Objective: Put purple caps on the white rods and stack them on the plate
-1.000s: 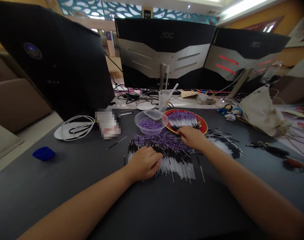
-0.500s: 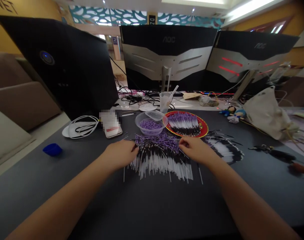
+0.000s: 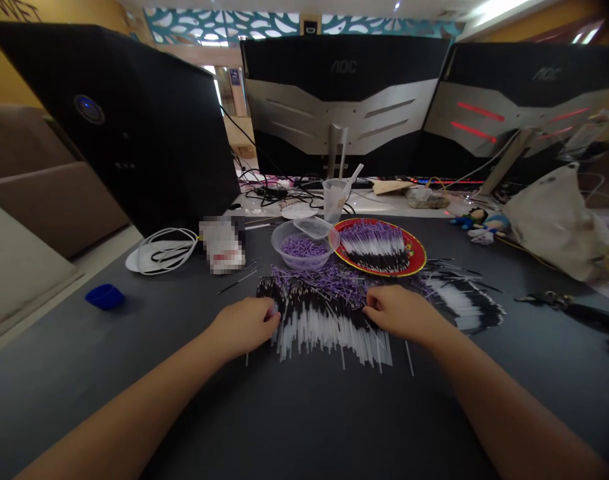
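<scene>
A broad layer of thin sticks with black upper parts and white lower parts [image 3: 317,327] lies on the dark tabletop in front of me. Small purple pieces [image 3: 329,280] are strewn along its far side. At the layer's left edge is my left hand [image 3: 249,322], closed, with thumb and fingers curled together. My right hand [image 3: 401,312] is closed over the layer's right edge, fingertips against the sticks. Whatever either hand pinches is hidden. Behind the layer stands a clear plastic bowl [image 3: 304,263] of purple pieces, beside a red plate [image 3: 418,257] with purple, white and black sticks.
More black-and-white sticks [image 3: 461,303] lie right of my right hand. A blue cup [image 3: 105,297], a coiled white cable [image 3: 167,250] and a clear cup with a straw [image 3: 334,200] are around. Monitors [image 3: 344,93] and a black computer case [image 3: 134,133] stand behind.
My left hand has come nearer to me along the layer's left edge, uncovering black stick ends there. My right hand has shifted slightly nearer too. The view has turned a little.
</scene>
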